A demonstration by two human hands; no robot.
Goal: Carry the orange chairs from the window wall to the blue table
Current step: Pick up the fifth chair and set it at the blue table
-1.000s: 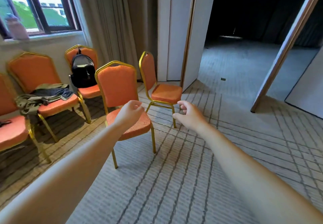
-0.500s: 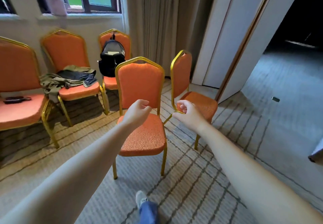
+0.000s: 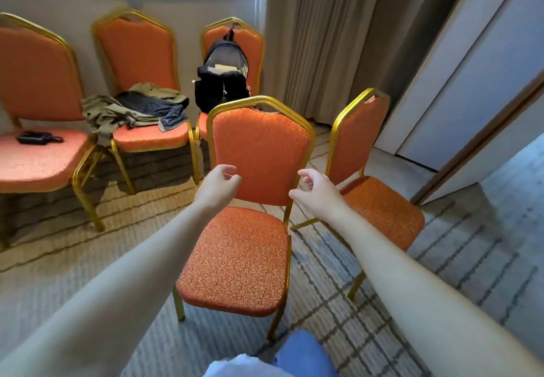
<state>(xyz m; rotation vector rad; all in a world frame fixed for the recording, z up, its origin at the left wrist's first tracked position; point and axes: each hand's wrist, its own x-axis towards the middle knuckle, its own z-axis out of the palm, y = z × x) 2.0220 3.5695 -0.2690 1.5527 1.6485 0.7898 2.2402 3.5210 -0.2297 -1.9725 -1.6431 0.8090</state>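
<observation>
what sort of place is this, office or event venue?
Most likely a hotel or conference function room. Cues: gold-framed orange chairs lined along the window wall, patterned carpet, a heavy curtain, and what looks like a movable partition.

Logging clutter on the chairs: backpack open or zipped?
Open: the backpack gapes at the top, showing grey lining and something pale and flat inside.

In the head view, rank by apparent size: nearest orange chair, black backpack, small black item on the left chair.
1. nearest orange chair (closest to the camera, which inflates it)
2. black backpack
3. small black item
</observation>
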